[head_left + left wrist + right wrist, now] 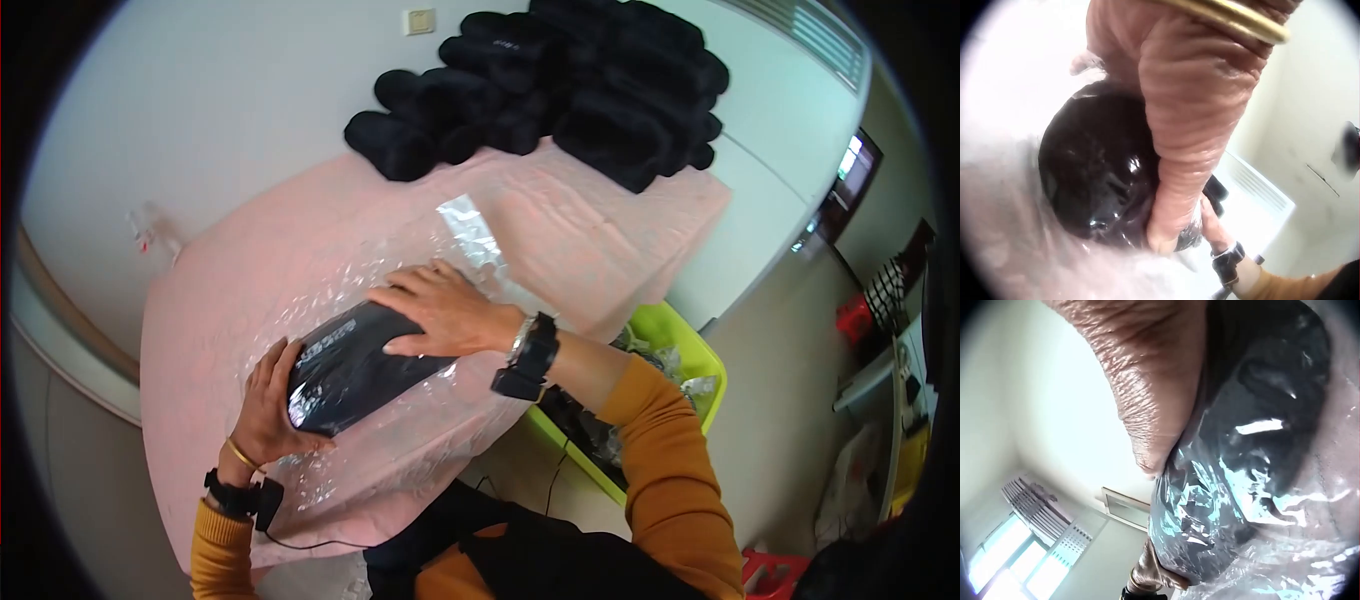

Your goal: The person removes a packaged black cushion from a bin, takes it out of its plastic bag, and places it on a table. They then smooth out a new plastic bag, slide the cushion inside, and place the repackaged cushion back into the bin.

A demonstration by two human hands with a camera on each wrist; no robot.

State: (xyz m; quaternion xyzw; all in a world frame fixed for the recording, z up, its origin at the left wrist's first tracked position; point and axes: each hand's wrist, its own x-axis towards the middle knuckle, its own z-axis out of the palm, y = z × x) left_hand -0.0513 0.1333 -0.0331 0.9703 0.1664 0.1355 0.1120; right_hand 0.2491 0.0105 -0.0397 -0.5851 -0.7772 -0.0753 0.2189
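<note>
A black rounded cushion-like bundle [350, 365] with pale lettering lies slantwise on the pink cloth, covered in shiny clear plastic film [470, 235]. My left hand [268, 405] grips its left end, fingers along the far side and thumb at the near side. In the left wrist view, the thumb [1179, 187] bends over the round black end. My right hand [445, 310] lies spread across the top of the bundle's right part, with the thumb apart from the fingers. From the right wrist, the film [1210, 506] looks wrinkled and glossy beneath this hand.
A pile of similar black rolls [560, 90] stands at the back against the wall. The pink cloth [600, 230] covers the table. Below its right edge, a lime-green bin [700, 350] holds plastic-wrapped items. A thin cable [320, 545] runs from the left wrist camera.
</note>
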